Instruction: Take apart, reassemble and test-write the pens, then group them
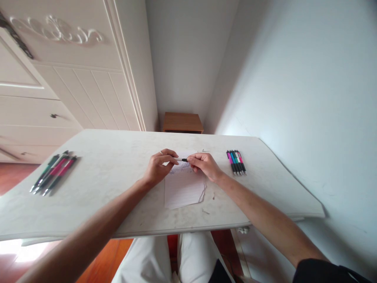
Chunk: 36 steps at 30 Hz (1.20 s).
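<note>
One pen [180,159], two grips, above a lined page [185,190]

Well to the left of the fingers of your left hand [159,166], beyond the table [118,169], a white cabinet [88,90] with scrolled trim rises. Nearer, yet well apart from those fingertips, a blurred bunch of green, grey and pink pens [53,174] lies aslant on the tabletop. Your left thumb and fingertips, a ring [161,153] on one finger, are pinched on the pale barrel, parted only by its thickness. The pen lies nearly level between your two grips, its black section running to your right hand [204,163], where thumb and fingers are drawn tight about the dark end and hide the rest. Under the fingertips and toward you from them lies the page, blue handwriting near its top, its right edge torn; you cannot tell whether the pen touches it. Past your fingers, behind the table, sits a brown wooden stand [183,122]. Well to the right of your right fingers, a row of pens [236,162] lies side by side, dark grips toward you, barrels running from purple through blue to white and pink. Farther right is a pale wall [309,98].
</note>
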### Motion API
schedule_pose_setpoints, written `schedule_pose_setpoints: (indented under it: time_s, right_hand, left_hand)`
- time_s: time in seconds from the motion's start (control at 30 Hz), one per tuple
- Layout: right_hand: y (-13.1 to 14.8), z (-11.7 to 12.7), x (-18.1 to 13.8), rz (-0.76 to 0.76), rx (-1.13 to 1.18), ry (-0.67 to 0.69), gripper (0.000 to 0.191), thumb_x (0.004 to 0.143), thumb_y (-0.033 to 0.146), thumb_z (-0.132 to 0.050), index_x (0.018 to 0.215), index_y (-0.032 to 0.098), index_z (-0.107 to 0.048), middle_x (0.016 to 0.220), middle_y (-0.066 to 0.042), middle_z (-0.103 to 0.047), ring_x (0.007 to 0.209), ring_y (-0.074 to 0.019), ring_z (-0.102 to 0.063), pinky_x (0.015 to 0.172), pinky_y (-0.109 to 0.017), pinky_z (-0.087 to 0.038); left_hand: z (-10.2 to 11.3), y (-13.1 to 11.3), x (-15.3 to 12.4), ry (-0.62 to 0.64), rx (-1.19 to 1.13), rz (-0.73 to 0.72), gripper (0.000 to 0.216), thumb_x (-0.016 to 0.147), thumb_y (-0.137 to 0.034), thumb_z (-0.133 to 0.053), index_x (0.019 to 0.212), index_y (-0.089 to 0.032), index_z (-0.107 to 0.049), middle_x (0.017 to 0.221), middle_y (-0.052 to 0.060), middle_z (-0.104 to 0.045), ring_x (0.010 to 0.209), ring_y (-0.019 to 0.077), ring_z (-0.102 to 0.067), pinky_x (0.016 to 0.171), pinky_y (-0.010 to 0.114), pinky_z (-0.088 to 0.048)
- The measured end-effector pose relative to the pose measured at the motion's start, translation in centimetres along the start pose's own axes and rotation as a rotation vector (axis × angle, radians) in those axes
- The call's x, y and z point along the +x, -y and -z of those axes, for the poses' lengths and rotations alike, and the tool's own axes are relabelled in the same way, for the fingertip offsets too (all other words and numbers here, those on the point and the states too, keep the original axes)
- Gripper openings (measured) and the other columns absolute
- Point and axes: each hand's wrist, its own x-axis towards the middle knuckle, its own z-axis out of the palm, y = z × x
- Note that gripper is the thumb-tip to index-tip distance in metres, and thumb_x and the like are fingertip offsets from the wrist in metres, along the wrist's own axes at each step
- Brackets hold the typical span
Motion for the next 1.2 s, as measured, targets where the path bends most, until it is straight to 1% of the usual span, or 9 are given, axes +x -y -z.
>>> schedule_pose_setpoints:
  time_s: [0.17,0.23,0.37,0.5,0.6,0.7,0.8,0.97,1.2]
  right_hand:
    - [0.0,0.2,0.1,-0.003,0.016,-0.017,0.036,0.073,0.050,-0.074,0.071,0.015,-0.068,0.056,0.002,-0.056,0.051,-0.0094,-0.047,0.054,-0.025,-0.037]
    - [0.0,0.3,0.1,0.001,-0.003,-0.020,0.035,0.074,0.050,-0.073,0.072,0.015,-0.069,0.056,0.002,-0.056,0.051,-0.0093,-0.047,0.055,-0.025,-0.037]
    - [0.0,0.5,0.1,0.022,-0.026,-0.028,0.035,0.075,0.049,-0.073,0.075,0.014,-0.070,0.057,0.002,-0.058,0.052,-0.0094,-0.048,0.056,-0.025,-0.037]
    - [0.2,0.7,0.0,0.069,-0.030,-0.027,0.034,0.074,0.048,-0.074,0.079,0.014,-0.071,0.060,0.002,-0.059,0.052,-0.0095,-0.049,0.056,-0.025,-0.040]
    - [0.3,0.8,0.0,0.106,-0.042,-0.019,0.032,0.075,0.047,-0.074,0.078,0.015,-0.070,0.062,0.001,-0.059,0.052,-0.0094,-0.050,0.057,-0.025,-0.042]
    - [0.2,0.9,0.0,0.127,-0.075,-0.020,0.032,0.075,0.047,-0.073,0.077,0.015,-0.070,0.062,0.001,-0.059,0.052,-0.0097,-0.051,0.056,-0.025,-0.042]
    - [0.0,0.8,0.1,0.128,-0.101,-0.038,0.034,0.075,0.049,-0.072,0.077,0.015,-0.070,0.061,0.001,-0.060,0.052,-0.0099,-0.050,0.055,-0.025,-0.042]
    - [0.1,0.6,0.0,0.100,-0.027,-0.063,0.033,0.074,0.048,-0.074,0.077,0.015,-0.071,0.060,0.001,-0.060,0.052,-0.0096,-0.051,0.053,-0.024,-0.042]
    - [0.0,0.7,0.0,-0.081,0.104,-0.001,0.041,0.071,0.052,-0.076,0.068,0.012,-0.069,0.057,0.000,-0.059,0.044,-0.0062,-0.048,0.045,-0.021,-0.035]
  left_hand:
    - [0.3,-0.9,0.3,0.027,-0.009,-0.015,0.008,0.086,-0.018,-0.063,0.083,-0.019,-0.071,0.094,0.007,-0.072,0.087,0.0163,-0.069,0.082,0.028,-0.055]
    - [0.4,-1.2,0.4,0.053,-0.022,0.010,0.010,0.088,-0.020,-0.062,0.093,-0.018,-0.070,0.097,0.007,-0.072,0.091,0.0171,-0.068,0.085,0.029,-0.054]
    - [0.4,-1.1,0.4,0.086,-0.033,0.166,0.017,0.091,-0.028,-0.059,0.102,-0.018,-0.066,0.099,0.008,-0.071,0.090,0.0177,-0.068,0.084,0.030,-0.054]
    - [0.2,-0.3,0.3,0.018,-0.116,0.355,0.037,0.081,-0.040,-0.070,0.110,-0.016,-0.064,0.099,0.009,-0.071,0.086,0.0192,-0.068,0.075,0.029,-0.055]
    - [0.3,0.3,0.3,0.042,-0.170,0.514,0.045,0.075,-0.048,-0.074,0.104,-0.014,-0.067,0.081,0.006,-0.071,0.068,0.0166,-0.065,0.059,0.026,-0.051]
    - [0.4,0.6,0.3,0.111,-0.185,0.562,0.039,0.073,-0.051,-0.075,0.086,-0.014,-0.071,0.065,0.003,-0.067,0.054,0.0133,-0.058,0.051,0.024,-0.045]
    - [0.4,0.6,0.2,0.051,-0.187,0.550,0.037,0.068,-0.049,-0.079,0.083,-0.015,-0.073,0.064,0.003,-0.068,0.055,0.0139,-0.059,0.051,0.024,-0.045]
    - [0.1,0.2,0.1,-0.059,-0.117,0.438,0.029,0.068,-0.042,-0.082,0.081,-0.018,-0.074,0.075,0.004,-0.074,0.064,0.0156,-0.064,0.061,0.026,-0.051]
    - [0.3,-0.2,0.4,-0.082,-0.040,0.129,0.014,0.078,-0.032,-0.076,0.080,-0.019,-0.072,0.076,0.004,-0.072,0.071,0.0169,-0.066,0.067,0.028,-0.052]
